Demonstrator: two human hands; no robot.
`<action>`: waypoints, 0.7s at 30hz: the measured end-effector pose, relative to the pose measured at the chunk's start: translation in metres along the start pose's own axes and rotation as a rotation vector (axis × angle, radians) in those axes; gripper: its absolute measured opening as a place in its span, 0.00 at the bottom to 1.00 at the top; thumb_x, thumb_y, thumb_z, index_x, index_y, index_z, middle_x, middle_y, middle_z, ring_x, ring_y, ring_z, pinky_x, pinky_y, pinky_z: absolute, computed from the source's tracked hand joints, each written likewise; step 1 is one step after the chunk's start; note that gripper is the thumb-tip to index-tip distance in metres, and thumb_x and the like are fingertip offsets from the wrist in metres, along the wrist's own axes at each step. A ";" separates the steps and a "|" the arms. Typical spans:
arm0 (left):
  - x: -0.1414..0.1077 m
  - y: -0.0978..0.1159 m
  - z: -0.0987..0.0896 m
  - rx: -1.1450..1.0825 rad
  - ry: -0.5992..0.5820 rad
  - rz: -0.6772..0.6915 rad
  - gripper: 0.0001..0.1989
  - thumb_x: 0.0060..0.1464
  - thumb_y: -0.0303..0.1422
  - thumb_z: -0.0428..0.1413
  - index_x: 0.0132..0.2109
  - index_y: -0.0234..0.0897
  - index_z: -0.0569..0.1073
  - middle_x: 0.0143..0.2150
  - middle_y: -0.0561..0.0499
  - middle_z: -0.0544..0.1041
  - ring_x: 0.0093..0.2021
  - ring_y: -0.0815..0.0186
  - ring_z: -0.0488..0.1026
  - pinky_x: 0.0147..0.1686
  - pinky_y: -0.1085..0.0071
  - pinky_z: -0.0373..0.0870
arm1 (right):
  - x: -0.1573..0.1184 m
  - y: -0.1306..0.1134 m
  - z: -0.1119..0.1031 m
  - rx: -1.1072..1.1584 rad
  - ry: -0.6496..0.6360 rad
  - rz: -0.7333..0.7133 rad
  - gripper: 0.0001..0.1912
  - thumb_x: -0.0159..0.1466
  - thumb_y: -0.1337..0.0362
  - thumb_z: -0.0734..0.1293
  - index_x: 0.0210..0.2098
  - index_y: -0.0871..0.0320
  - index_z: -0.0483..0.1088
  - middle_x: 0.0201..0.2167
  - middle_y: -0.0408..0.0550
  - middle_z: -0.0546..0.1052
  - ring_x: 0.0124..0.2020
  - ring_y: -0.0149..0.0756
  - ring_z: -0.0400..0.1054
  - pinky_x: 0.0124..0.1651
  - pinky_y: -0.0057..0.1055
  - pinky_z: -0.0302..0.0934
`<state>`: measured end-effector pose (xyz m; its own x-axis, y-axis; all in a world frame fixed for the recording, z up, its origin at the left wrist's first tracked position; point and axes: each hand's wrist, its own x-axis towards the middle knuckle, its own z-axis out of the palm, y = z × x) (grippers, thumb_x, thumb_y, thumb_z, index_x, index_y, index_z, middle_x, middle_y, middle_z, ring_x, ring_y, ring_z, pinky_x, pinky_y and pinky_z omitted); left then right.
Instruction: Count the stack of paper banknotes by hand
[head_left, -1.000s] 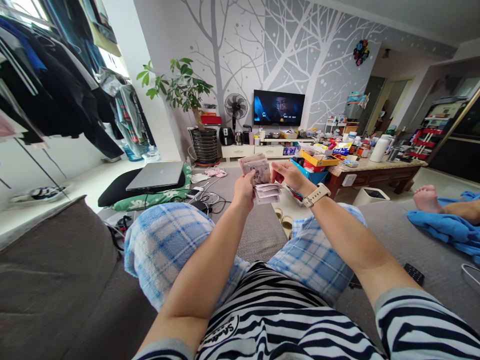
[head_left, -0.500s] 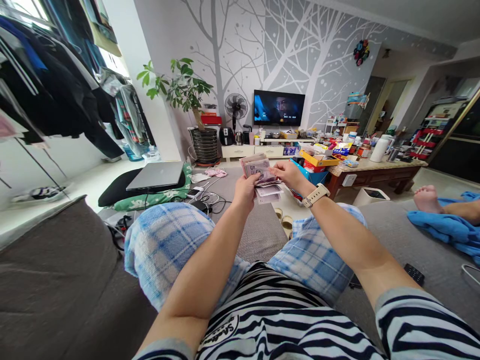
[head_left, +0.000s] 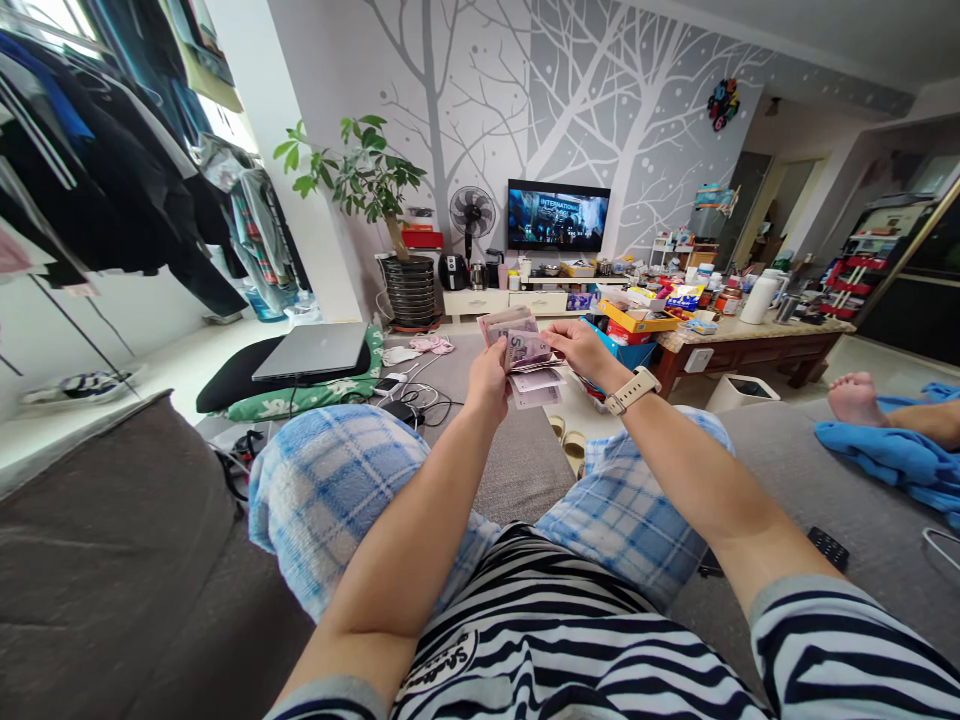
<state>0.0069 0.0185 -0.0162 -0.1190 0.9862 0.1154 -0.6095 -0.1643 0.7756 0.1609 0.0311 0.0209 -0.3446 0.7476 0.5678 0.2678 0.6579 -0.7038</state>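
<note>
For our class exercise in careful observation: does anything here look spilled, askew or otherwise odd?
I see no spill. The thin white and black cables lie tangled on the grey fabric sofa, which looks untidy. The purplish paper banknotes in the person's left hand spread unevenly, but that seems ordinary during handling.

"5" on banknote (head_left: 529, 348) — "INTERNATIONAL" on television (head_left: 559, 216).

A living room in a home is indicated by the furnishings: a grey sofa (head_left: 525, 475) is set near, and a television (head_left: 559, 215) is placed above a low white cabinet (head_left: 476, 304) at the far wall (head_left: 480, 110), which is patterned with trees. A potted plant (head_left: 377, 185) is stood far left, clothes (head_left: 97, 170) are hung at left, and a table (head_left: 821, 326) at right is crowded with household goods (head_left: 701, 295).
</note>
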 end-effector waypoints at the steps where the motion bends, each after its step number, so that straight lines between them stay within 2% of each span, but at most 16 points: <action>1: 0.000 0.000 0.000 0.009 0.003 -0.004 0.14 0.48 0.38 0.58 0.41 0.35 0.73 0.32 0.48 0.77 0.36 0.58 0.76 0.38 0.66 0.70 | 0.000 -0.001 0.000 0.021 -0.003 -0.006 0.19 0.60 0.52 0.63 0.20 0.58 0.60 0.15 0.39 0.59 0.20 0.27 0.50 0.25 0.28 0.45; 9: -0.002 0.001 0.000 0.066 -0.006 0.004 0.14 0.47 0.40 0.58 0.39 0.35 0.73 0.28 0.51 0.75 0.28 0.63 0.73 0.30 0.69 0.68 | -0.003 -0.010 0.002 0.138 -0.033 -0.007 0.16 0.59 0.55 0.64 0.21 0.59 0.62 0.16 0.38 0.59 0.19 0.26 0.50 0.23 0.27 0.45; 16: -0.004 0.003 0.001 0.085 -0.013 0.011 0.12 0.46 0.39 0.58 0.35 0.35 0.72 0.27 0.50 0.75 0.28 0.62 0.73 0.27 0.70 0.67 | -0.003 -0.009 0.003 0.163 -0.032 0.002 0.15 0.58 0.56 0.66 0.23 0.59 0.63 0.17 0.38 0.60 0.19 0.25 0.51 0.22 0.26 0.46; 21: -0.007 0.004 0.003 0.068 -0.019 0.016 0.12 0.46 0.39 0.57 0.35 0.35 0.71 0.27 0.50 0.75 0.30 0.61 0.74 0.29 0.68 0.69 | -0.003 -0.009 0.003 0.155 -0.042 0.001 0.16 0.58 0.54 0.66 0.23 0.59 0.63 0.17 0.38 0.61 0.19 0.25 0.52 0.22 0.25 0.47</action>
<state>0.0072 0.0114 -0.0124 -0.1131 0.9837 0.1397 -0.5528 -0.1791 0.8138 0.1566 0.0232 0.0241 -0.3824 0.7417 0.5510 0.1272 0.6329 -0.7637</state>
